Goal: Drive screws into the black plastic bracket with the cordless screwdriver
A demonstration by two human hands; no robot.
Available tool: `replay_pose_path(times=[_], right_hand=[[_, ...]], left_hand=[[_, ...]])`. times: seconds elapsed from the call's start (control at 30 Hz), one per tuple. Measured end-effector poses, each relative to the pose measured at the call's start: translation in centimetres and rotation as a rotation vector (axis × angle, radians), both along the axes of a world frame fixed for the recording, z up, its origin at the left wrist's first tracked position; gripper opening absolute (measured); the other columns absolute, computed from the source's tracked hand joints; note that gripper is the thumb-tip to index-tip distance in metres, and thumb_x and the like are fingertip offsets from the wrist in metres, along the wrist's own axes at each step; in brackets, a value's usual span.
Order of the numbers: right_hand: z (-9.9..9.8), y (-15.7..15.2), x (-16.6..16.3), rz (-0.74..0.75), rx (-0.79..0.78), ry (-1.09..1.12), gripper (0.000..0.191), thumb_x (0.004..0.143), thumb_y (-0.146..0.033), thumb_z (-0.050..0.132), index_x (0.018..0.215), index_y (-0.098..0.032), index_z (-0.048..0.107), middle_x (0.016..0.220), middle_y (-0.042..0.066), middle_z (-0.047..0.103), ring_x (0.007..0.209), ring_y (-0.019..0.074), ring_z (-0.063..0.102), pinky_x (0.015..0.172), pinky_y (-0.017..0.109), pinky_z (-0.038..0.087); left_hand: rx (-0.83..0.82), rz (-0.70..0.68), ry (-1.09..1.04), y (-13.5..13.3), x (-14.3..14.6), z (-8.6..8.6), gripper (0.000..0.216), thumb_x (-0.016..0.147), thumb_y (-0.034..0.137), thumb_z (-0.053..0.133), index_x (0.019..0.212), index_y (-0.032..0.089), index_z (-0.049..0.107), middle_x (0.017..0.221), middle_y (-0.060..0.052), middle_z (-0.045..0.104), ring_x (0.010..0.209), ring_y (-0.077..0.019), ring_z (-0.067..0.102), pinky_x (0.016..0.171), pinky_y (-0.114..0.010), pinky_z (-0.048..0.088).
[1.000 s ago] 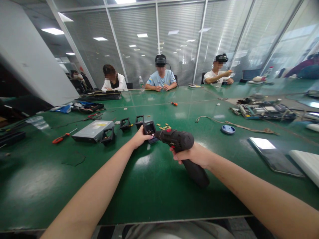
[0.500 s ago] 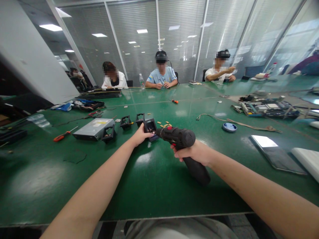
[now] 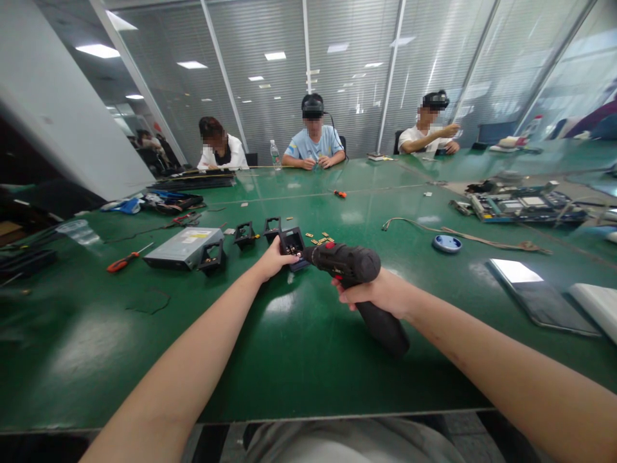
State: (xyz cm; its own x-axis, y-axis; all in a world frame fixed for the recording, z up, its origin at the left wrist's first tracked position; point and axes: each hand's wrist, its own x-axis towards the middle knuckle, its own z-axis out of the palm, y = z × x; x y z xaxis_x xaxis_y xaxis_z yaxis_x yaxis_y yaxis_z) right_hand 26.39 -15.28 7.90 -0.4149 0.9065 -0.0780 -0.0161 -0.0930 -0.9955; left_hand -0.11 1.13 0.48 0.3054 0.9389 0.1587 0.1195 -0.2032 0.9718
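My right hand is closed round the grip of a black electric screwdriver, whose nose points left into a small black plastic bracket. My left hand grips that bracket from the left and holds it on the green table. Two similar black brackets stand just behind it, and a third one leans against a grey optical drive. Small gold parts lie scattered beyond the screwdriver's nose.
A red-handled screwdriver lies left of the drive. At right lie a blue round lid, a cable, a circuit board and a dark tablet. Three people sit at the far side, by a water bottle.
The view has shifted slightly, so everything sits a little higher and to the right. My hands, the screwdriver and the bracket keep the same hold and pose.
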Motion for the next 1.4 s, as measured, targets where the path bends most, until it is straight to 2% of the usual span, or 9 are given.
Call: replay_pose_path(times=[0.47, 0.7, 1.4], right_hand=[[-0.01, -0.06, -0.04, 0.007, -0.001, -0.01, 0.028, 0.056, -0.014, 0.074, 0.079, -0.017, 0.059, 0.068, -0.003, 0.06, 0.053, 0.0133, 0.057, 0.053, 0.028, 0.044], [-0.12, -0.09, 0.06, -0.001, -0.004, -0.039, 0.03, 0.056, -0.017, 0.076, 0.082, -0.016, 0.061, 0.076, 0.0, 0.063, 0.055, 0.0132, 0.057, 0.053, 0.029, 0.044], [0.36, -0.13, -0.17, -0.009, -0.003, -0.046, 0.032, 0.054, -0.017, 0.075, 0.083, -0.017, 0.06, 0.073, -0.002, 0.061, 0.054, 0.0131, 0.056, 0.053, 0.029, 0.043]], left_hand=[[-0.009, 0.001, -0.004, -0.3, 0.14, 0.2, 0.083, 0.055, 0.022, 0.086, 0.129, 0.018, 0.049, 0.12, -0.009, 0.067, 0.112, -0.0277, 0.065, 0.109, -0.051, 0.044], [0.004, 0.006, 0.006, -0.27, 0.21, 0.27, 0.083, 0.054, 0.023, 0.086, 0.127, 0.017, 0.048, 0.12, -0.008, 0.066, 0.112, -0.0273, 0.064, 0.11, -0.05, 0.043], [0.007, 0.009, 0.011, -0.13, 0.12, 0.05, 0.082, 0.055, 0.023, 0.085, 0.128, 0.019, 0.049, 0.122, -0.008, 0.066, 0.114, -0.0278, 0.063, 0.109, -0.049, 0.044]])
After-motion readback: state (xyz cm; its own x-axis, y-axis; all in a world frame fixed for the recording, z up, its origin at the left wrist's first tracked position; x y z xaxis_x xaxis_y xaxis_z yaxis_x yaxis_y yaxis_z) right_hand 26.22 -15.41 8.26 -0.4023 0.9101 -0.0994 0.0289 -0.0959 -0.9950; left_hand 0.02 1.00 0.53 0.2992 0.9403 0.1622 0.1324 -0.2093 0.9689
